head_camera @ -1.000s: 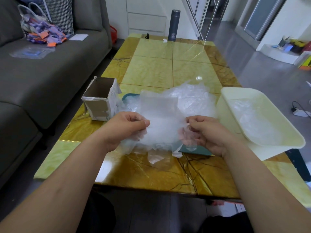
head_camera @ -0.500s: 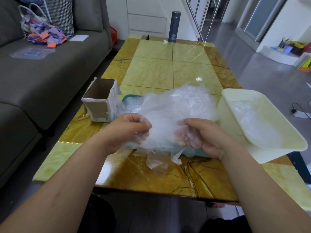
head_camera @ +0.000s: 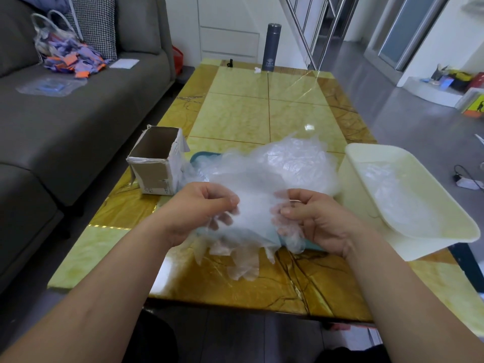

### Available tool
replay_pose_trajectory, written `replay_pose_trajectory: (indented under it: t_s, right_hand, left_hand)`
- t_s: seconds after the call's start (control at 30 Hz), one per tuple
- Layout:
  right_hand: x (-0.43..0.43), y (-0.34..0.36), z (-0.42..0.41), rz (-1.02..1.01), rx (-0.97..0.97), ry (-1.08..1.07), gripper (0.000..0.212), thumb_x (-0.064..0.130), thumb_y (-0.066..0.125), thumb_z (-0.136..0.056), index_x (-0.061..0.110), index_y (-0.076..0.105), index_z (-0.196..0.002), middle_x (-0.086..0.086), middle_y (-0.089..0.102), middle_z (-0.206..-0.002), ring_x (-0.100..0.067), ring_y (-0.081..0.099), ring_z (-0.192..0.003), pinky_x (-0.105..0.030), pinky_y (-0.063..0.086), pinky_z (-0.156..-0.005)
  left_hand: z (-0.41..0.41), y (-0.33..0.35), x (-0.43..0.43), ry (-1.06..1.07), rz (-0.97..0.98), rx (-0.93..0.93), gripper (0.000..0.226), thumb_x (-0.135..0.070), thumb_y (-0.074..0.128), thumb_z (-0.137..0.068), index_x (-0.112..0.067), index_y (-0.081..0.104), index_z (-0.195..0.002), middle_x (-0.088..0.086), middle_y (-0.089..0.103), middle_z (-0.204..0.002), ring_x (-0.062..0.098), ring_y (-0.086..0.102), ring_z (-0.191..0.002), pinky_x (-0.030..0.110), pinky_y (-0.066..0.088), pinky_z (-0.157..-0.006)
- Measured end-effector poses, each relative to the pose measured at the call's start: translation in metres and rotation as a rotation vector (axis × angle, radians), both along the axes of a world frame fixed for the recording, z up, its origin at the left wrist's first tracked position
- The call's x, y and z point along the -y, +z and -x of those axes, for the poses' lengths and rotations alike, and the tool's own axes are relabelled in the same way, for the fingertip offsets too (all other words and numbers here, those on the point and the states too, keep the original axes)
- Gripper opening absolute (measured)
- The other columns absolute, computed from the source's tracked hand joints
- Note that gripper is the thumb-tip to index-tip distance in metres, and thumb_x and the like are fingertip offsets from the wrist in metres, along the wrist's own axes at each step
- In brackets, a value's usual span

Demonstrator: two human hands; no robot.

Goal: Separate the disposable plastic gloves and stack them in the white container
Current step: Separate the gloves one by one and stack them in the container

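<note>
Fingers [head_camera: 222,201] pinch gloves [head_camera: 252,189] over yellow marble table [head_camera: 235,116] — grey sofa [head_camera: 78,113] beside.

Gloves [head_camera: 262,189] thin clear plastic; table [head_camera: 262,113] glossy marble; box [head_camera: 157,163] matt cardboard.

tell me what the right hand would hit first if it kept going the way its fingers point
The right hand points its fingers toward the left hand. The glove film both hands pinch comes first, then probably the left hand itself; depth is unclear.
</note>
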State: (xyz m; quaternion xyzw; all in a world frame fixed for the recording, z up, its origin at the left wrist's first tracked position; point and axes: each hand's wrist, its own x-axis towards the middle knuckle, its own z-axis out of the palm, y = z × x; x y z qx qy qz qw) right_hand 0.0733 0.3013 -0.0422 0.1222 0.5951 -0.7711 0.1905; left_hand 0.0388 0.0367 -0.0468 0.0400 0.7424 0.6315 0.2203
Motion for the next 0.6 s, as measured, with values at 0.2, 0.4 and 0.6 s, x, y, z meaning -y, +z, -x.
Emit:
replay_pose_trajectory:
  t_s: [0.2, 0.4, 0.6]
  right_hand:
    - [0.009, 0.006, -0.002, -0.107, -0.051, -0.074, 0.022, 0.017, 0.07, -0.096, 0.0, 0.072, -0.111, -0.022, 0.077, -0.101, -0.028, 0.075, -0.078, -0.038, 0.062, -0.067]
    - [0.008, 0.022, 0.001, -0.418, -0.138, -0.181, 0.024, 0.024, 0.057, -0.107, 0.007, 0.072, -0.101, 0.005, 0.056, -0.057, -0.008, 0.053, -0.045, -0.019, 0.043, -0.04]
    - [-0.02, 0.059, 0.016, -0.647, -0.27, -0.233, 0.024, 0.032, 0.057, -0.105, 0.014, 0.069, -0.094, 0.001, 0.062, -0.054, -0.017, 0.055, -0.043, -0.026, 0.046, -0.043]
  left_hand:
    - [-0.006, 0.004, -0.003, -0.033, -0.1, 0.088, 0.029, -0.02, 0.075, -0.094, -0.002, 0.071, -0.116, 0.019, 0.078, -0.105, 0.03, 0.077, -0.091, 0.047, 0.057, -0.083]
    - [-0.012, 0.015, -0.009, -0.137, -0.144, 0.192, 0.04, -0.017, 0.066, -0.098, 0.009, 0.059, -0.128, 0.023, 0.075, -0.115, 0.038, 0.074, -0.107, 0.048, 0.059, -0.088]
    - [-0.011, 0.044, -0.049, -0.172, -0.256, 0.2, 0.026, -0.009, 0.067, -0.095, 0.0, 0.067, -0.118, 0.027, 0.072, -0.116, 0.036, 0.075, -0.097, 0.048, 0.061, -0.084]
